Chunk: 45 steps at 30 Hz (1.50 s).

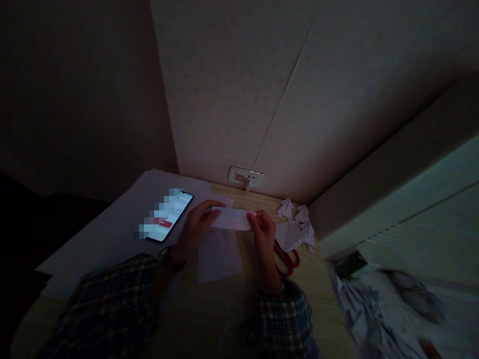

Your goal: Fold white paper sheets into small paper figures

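Both hands at work on paper above a pale wood-grained tabletop (318, 291). The left hand (196, 219) and right hand (265, 229) are nearly closed, each pinching one end of a narrow white paper strip (232, 219) between thumb and fingers; the strip is held level, raised before the wall. Beneath it lies a flat white four-sided paper sheet (219, 257), apparently unfolded. At right, beside red-handled scissors (294, 258), sit several small pointed folded white paper pieces (286, 209) — seemingly finished. Judged from this layout, the held strip is at an early, simple stage, its creases too dim to make out; the flat sheet and the large white paper sheets (112, 237) under the lit black-edged phone (170, 219) appear unworked.
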### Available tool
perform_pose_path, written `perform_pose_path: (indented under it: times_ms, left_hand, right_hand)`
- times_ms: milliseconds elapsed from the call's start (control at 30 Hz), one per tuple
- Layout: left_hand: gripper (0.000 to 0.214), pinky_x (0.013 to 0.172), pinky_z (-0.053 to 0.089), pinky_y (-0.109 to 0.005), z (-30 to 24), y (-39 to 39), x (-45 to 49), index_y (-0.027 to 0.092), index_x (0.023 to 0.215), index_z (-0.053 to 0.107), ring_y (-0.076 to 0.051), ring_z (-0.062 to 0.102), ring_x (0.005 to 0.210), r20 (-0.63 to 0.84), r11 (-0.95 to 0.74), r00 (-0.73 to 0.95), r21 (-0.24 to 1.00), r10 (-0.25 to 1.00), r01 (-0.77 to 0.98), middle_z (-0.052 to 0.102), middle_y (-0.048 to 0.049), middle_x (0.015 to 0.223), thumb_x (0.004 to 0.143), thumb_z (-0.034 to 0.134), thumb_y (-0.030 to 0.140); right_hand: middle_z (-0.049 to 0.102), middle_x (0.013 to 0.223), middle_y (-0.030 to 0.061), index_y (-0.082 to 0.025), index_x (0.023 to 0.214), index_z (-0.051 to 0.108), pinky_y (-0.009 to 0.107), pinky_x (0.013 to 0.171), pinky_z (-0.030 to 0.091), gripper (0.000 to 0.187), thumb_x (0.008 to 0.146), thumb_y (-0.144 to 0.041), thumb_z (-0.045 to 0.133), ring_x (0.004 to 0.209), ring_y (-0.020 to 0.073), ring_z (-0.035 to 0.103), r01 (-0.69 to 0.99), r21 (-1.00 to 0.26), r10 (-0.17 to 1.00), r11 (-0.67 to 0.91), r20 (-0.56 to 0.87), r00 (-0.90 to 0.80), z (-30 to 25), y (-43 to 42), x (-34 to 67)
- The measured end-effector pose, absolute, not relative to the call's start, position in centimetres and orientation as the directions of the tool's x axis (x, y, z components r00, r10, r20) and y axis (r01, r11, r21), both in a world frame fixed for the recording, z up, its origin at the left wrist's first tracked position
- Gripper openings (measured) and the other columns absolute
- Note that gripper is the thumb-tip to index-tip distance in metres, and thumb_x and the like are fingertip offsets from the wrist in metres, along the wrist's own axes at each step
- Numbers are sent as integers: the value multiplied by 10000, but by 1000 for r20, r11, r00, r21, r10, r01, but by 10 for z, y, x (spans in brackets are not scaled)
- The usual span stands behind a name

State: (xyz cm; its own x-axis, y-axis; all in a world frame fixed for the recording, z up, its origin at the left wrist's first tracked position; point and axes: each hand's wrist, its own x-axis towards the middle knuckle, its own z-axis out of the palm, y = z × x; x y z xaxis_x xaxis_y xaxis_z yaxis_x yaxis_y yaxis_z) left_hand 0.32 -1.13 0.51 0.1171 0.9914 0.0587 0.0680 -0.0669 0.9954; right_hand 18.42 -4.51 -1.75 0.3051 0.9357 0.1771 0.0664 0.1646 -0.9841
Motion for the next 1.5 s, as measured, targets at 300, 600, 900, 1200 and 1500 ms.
perform_pose_path:
  times_ms: [300, 600, 900, 1200, 1500]
  left_hand:
    - [207, 706, 554, -294, 7, -5, -5, 203, 733, 749, -230, 727, 763, 137, -234, 339, 935, 931, 265, 791, -52, 784, 764, 640, 377]
    - [241, 734, 556, -310, -1, -9, 4, 209, 713, 774, -242, 731, 768, 135, -216, 291, 939, 947, 268, 807, -49, 792, 764, 648, 407]
    - [310, 726, 572, -305, -7, -15, 12, 177, 738, 760, -240, 728, 783, 128, -144, 120, 981, 984, 134, 804, -66, 828, 751, 695, 480]
    - [265, 689, 568, -283, -3, -23, 15, 179, 756, 760, -221, 722, 736, 154, -157, 35, 975, 987, 155, 797, -54, 795, 768, 663, 425]
    - [220, 668, 550, -265, -3, -20, 16, 198, 682, 694, -202, 702, 693, 177, -208, 156, 956, 972, 208, 766, -38, 728, 759, 645, 398]
  right_hand:
    - [634, 657, -1, -224, 694, 644, 303, 591, 400, 278, 888, -424, 641, 629, 182, 557, 346, -913, 949, 218, 281, 144, -12, -49, 193]
    - [687, 723, -16, -226, 774, 689, 267, 644, 457, 209, 840, -424, 698, 681, 167, 620, 213, -962, 969, 170, 203, 142, -16, -46, 186]
    - [617, 591, -30, -204, 700, 614, 266, 572, 417, 283, 814, -454, 685, 568, 150, 556, 80, -990, 971, 119, 133, 201, -15, -43, 181]
    - [659, 604, -13, -217, 676, 617, 277, 641, 441, 319, 897, -448, 609, 597, 162, 602, 116, -975, 948, 192, 215, 234, -13, -46, 179]
    - [553, 586, -33, -241, 658, 549, 294, 584, 360, 364, 949, -459, 532, 585, 166, 500, 279, -940, 919, 196, 275, 281, -15, -48, 181]
